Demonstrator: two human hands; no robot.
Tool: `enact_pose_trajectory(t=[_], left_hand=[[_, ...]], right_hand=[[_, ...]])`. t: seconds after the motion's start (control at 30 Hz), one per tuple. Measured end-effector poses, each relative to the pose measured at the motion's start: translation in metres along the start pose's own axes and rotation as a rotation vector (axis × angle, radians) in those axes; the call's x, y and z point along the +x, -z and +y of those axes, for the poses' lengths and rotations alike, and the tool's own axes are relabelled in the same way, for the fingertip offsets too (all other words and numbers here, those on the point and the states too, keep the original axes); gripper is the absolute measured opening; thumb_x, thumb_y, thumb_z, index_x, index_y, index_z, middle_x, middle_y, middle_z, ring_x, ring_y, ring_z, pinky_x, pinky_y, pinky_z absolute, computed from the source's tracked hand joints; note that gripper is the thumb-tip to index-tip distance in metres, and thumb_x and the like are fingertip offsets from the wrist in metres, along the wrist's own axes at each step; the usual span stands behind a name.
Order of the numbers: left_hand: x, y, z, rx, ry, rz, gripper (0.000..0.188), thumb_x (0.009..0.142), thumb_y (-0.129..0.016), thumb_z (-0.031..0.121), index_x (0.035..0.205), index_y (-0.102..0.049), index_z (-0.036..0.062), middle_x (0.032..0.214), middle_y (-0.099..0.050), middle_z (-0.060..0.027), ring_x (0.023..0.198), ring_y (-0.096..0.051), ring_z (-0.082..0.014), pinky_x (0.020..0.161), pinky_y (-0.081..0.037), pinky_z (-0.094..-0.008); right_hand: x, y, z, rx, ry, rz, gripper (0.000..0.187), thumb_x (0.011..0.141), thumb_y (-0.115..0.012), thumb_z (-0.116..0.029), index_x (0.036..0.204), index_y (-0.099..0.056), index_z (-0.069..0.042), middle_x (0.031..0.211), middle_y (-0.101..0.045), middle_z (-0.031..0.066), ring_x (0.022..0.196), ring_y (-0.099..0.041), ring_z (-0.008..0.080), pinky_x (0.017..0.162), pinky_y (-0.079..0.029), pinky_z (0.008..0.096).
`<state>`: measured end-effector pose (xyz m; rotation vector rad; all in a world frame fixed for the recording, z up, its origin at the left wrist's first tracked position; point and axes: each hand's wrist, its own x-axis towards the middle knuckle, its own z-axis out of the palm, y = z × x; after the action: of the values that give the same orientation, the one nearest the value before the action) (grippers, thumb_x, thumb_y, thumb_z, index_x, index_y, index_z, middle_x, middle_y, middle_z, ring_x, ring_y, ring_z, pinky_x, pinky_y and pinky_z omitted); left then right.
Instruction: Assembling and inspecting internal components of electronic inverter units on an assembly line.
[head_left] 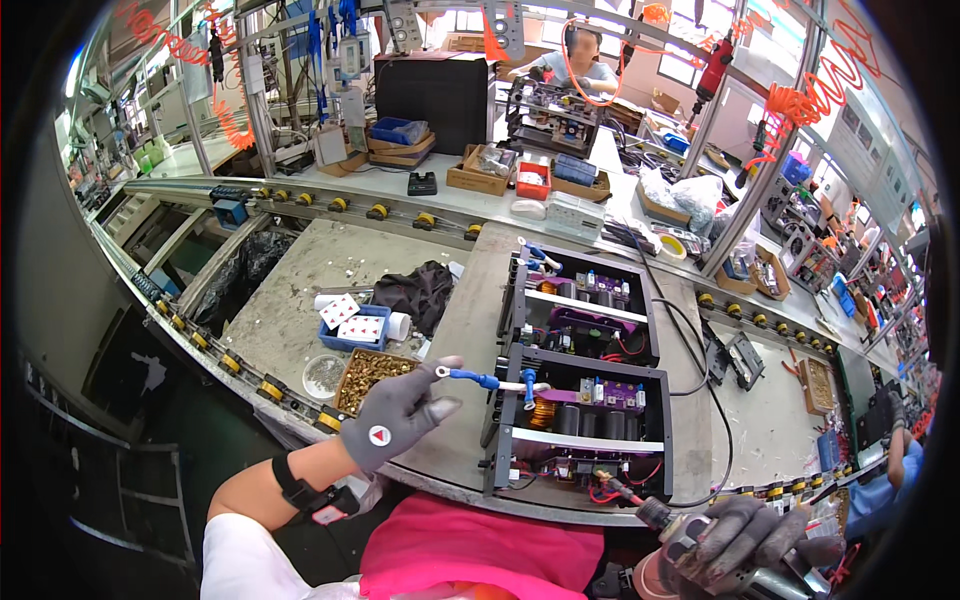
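Left hand (395,415) spread by a blue-sleeved lead (475,380), near chassis (667,430) in the middle, driver (674,530) in the right hand (745,535).

Left of the near chassis sat some brass bits (372,378), then the left hand, thumb and finger well apart, the lead's ring end at a fingertip; couldn't tell if they touched. The lead stuck out past the chassis's left edge and looked light and bendy, so probably one to pinch by the sleeve. Chassis seemed heavy and rigid, a lift-by-the-frame job tbh. Off its near right corner, the right hand's fingers wrapped round the driver, likely hefty, best held by the body.
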<state>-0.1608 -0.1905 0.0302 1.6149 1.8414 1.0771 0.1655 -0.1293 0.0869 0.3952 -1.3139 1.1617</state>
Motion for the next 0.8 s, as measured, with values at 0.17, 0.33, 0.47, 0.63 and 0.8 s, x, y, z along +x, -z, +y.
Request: enact_pose_trajectory(t=[0.17, 0.33, 0.47, 0.63, 0.8], left_hand=[[0.058, -0.021, 0.012, 0.006, -0.546, 0.131, 0.029, 0.089, -0.056, 0.012, 0.116, -0.06, 0.0029, 0.081, -0.064, -0.0113, 0.068, -0.062, -0.0175, 0.063, -0.048, -0.0282], [0.132, -0.043, 0.047, -0.304, -0.369, -0.278, 0.02, 0.091, -0.056, 0.016, 0.101, -0.063, 0.0012, 0.085, -0.064, -0.014, 0.072, -0.063, -0.021, 0.068, -0.05, -0.0307], [0.123, -0.068, 0.092, 0.502, -0.977, -0.407, 0.015, 0.08, -0.059, 0.018, 0.08, -0.062, 0.0039, 0.073, -0.062, -0.0081, 0.068, -0.064, -0.0259, 0.057, -0.052, -0.0377], [0.151, -0.103, 0.126, 0.702, -0.823, -0.802, 0.016, 0.076, -0.06, 0.019, 0.076, -0.062, 0.0037, 0.077, -0.065, -0.0122, 0.072, -0.066, -0.0278, 0.06, -0.053, -0.0382], [0.211, -0.098, 0.109, 0.515, -0.493, -0.784, 0.035, 0.094, -0.048, 0.033, 0.087, -0.06, 0.0004, 0.078, -0.061, -0.0195, 0.078, -0.061, -0.0365, 0.074, -0.047, -0.0436]], right_hand=[[0.005, 0.009, -0.012, -0.157, 0.13, 0.087, 0.04, 0.075, -0.076, -0.012, 0.105, -0.051, -0.006, 0.073, -0.058, 0.0083, 0.065, -0.058, 0.0244, 0.065, -0.053, 0.0426], [0.025, 0.017, -0.022, -0.202, -0.037, 0.109, 0.044, 0.077, -0.072, -0.007, 0.108, -0.04, -0.003, 0.081, -0.055, 0.0068, 0.081, -0.053, 0.0175, 0.075, -0.049, 0.028], [0.036, 0.027, -0.021, -0.301, -0.009, 0.237, 0.046, 0.071, -0.073, -0.003, 0.099, -0.036, -0.007, 0.071, -0.045, 0.0037, 0.071, -0.049, 0.0159, 0.067, -0.048, 0.0268], [0.043, 0.047, -0.016, -0.403, 0.19, 0.323, 0.052, 0.073, -0.063, -0.01, 0.116, -0.035, -0.001, 0.076, -0.04, 0.0054, 0.071, -0.042, 0.0146, 0.056, -0.046, 0.0249], [0.048, 0.073, -0.002, -0.29, 0.007, 0.255, 0.056, 0.08, -0.065, -0.013, 0.127, -0.035, -0.006, 0.083, -0.052, 0.0116, 0.081, -0.054, 0.0224, 0.052, -0.053, 0.0371]])
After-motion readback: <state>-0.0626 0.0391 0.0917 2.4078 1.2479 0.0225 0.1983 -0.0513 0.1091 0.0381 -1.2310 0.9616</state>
